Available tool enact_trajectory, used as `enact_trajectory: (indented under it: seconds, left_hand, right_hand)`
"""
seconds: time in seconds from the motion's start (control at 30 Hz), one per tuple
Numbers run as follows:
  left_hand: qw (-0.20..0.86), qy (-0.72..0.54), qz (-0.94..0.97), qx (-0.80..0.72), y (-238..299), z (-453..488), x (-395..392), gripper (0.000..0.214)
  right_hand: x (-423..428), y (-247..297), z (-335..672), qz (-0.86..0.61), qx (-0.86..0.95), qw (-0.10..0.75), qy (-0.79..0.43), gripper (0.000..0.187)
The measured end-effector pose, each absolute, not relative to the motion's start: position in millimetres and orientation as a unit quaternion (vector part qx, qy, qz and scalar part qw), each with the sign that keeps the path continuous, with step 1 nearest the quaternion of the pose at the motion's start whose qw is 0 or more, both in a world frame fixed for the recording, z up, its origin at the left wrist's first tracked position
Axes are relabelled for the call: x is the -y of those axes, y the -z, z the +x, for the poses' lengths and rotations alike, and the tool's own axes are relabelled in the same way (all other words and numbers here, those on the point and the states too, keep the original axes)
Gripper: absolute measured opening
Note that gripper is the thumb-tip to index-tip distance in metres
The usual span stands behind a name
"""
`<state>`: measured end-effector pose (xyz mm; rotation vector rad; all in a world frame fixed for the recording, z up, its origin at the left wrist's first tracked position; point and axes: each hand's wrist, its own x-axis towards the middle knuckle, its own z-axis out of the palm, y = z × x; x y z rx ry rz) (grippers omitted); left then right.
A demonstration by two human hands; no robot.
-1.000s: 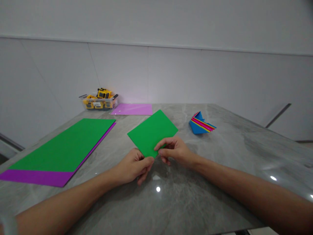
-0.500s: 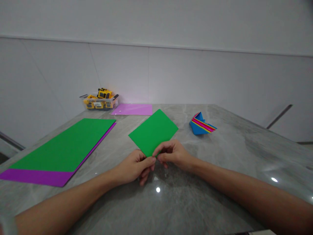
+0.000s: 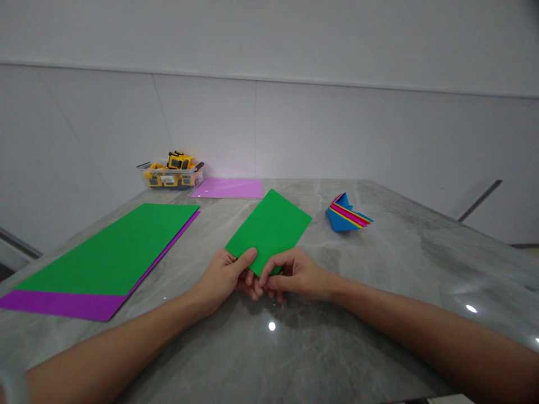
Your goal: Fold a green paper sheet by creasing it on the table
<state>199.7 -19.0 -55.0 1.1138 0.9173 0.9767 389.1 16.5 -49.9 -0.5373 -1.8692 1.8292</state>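
A small green sheet of paper (image 3: pixel 272 229) lies tilted on the grey marble table (image 3: pixel 379 264), its near corner lifted between my hands. My left hand (image 3: pixel 225 276) pinches that near corner, thumb on top of the paper. Just to its right, my right hand (image 3: pixel 295 274) pinches the same edge with curled fingers. The two hands touch each other at the fingertips.
A large green sheet on a purple sheet (image 3: pixel 105 258) lies at the left. At the back are a clear box with a yellow toy vehicle (image 3: pixel 172 171) and a small purple sheet (image 3: pixel 229 188). A blue folded paper boat with coloured stripes (image 3: pixel 345 213) sits at the right.
Both hands have shifted their grip on the near corner of the green paper; my left thumb now lies on top. The sheet has turned slightly and slid a little to the right.
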Motion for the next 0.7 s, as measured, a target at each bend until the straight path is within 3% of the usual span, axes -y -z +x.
enact_trajectory:
  seconds: [0.7]
  left_hand:
    - [0.570, -0.429, 0.546, -0.440, 42, 202, 26, 0.056]
  right_hand:
    - [-16, 49, 389, -0.213, 0.687, 0.217, -0.660, 0.023]
